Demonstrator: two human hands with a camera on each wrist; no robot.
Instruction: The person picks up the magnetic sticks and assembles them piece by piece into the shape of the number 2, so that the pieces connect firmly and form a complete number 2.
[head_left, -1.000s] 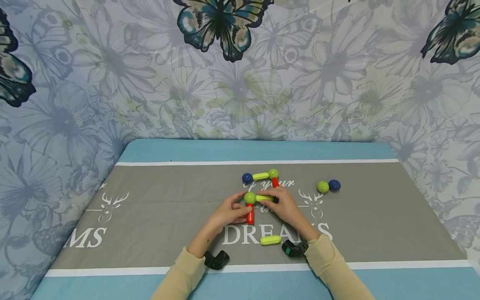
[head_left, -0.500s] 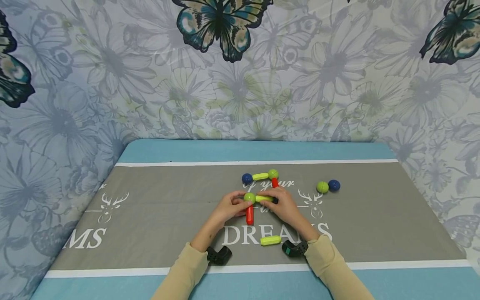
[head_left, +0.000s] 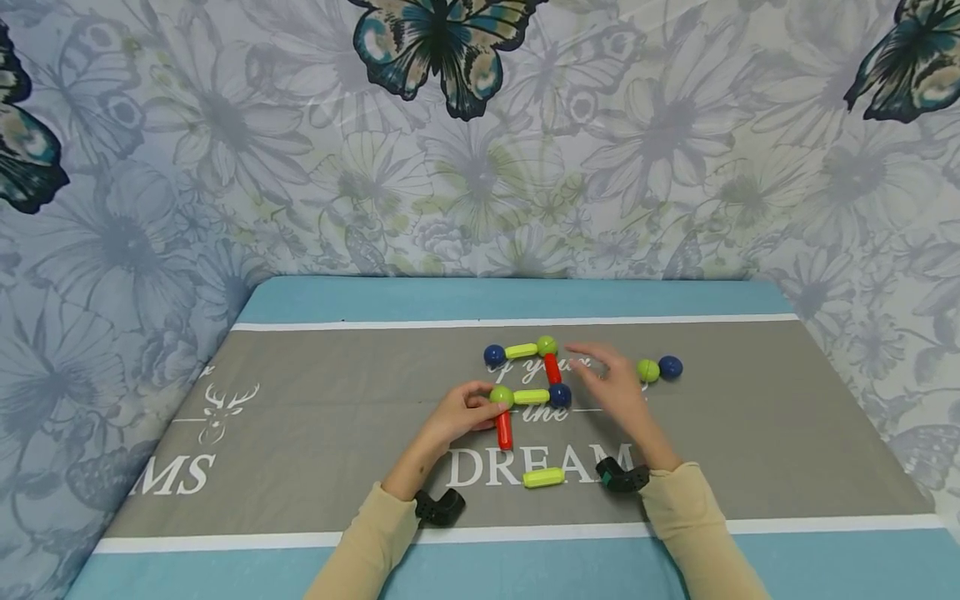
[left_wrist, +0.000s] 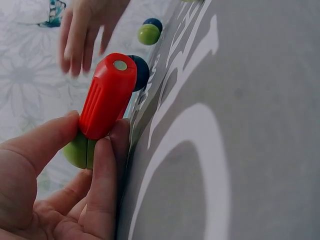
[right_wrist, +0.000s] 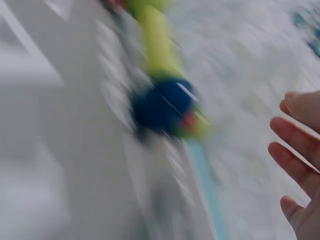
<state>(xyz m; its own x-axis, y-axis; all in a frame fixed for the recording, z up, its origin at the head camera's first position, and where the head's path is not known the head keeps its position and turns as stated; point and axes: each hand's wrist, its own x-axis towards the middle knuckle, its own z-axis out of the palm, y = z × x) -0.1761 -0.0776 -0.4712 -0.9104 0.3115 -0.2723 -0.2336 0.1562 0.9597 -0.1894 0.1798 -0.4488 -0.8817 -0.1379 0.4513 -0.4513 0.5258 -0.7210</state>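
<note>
My left hand (head_left: pixel 455 417) pinches a green ball (head_left: pixel 501 396) between thumb and fingers. From this ball a red rod (left_wrist: pixel 107 97) sticks out toward me and a yellow-green rod (head_left: pixel 531 397) runs right to a blue ball (head_left: pixel 559 395). Beyond it, a second red rod (head_left: pixel 552 368) leads up to another green ball (head_left: pixel 547 346), then a yellow-green rod (head_left: pixel 521 351) and a blue ball (head_left: pixel 494 356) at the far end. My right hand (head_left: pixel 618 393) hovers right of this chain, fingers extended, holding nothing. Motion blurs the chain in the right wrist view.
A loose yellow-green rod (head_left: pixel 543 477) lies in front of the chain. Right of my right hand, a green ball (head_left: pixel 648 371) and a blue ball (head_left: pixel 671 367) sit side by side. A grey printed runner (head_left: pixel 315 467) covers the blue table (head_left: pixel 225 575).
My right hand has let go of the yellow-green rod and moved right and away from the chain, uncovering the blue ball. My left thumb has shifted from the red rod up to the green ball.
</note>
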